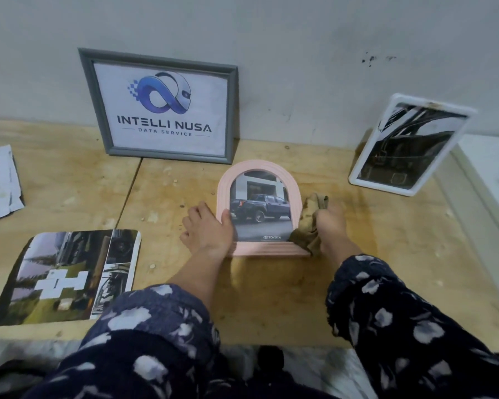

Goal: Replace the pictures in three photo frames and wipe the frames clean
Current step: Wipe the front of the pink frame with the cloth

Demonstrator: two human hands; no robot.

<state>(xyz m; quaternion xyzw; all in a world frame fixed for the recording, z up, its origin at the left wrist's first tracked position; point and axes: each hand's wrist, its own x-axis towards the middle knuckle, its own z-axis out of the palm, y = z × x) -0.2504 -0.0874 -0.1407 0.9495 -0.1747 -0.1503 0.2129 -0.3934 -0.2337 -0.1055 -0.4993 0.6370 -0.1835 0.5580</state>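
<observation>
Pink frame (259,210) flat on bench (357,240), truck pic in | L hand (206,228) steadies its L edge, fingers relaxed | R hand (330,226) grips cloth (308,226) at R edge, wiping | grey frame (159,106), white frame (409,145) filled, upright; wipe status unclear

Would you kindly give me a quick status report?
Left hand steadies pink arched frame. Right hand grips brown cloth at frame's right edge. Nothing in the way.

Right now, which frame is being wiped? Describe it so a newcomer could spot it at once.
On the plywood table, look in front of the grey frame leaning on the wall. The pink frame lies there between the left hand and the right hand, which grips a brown cloth. It alone is arch-topped and shows a dark pickup truck.
</observation>
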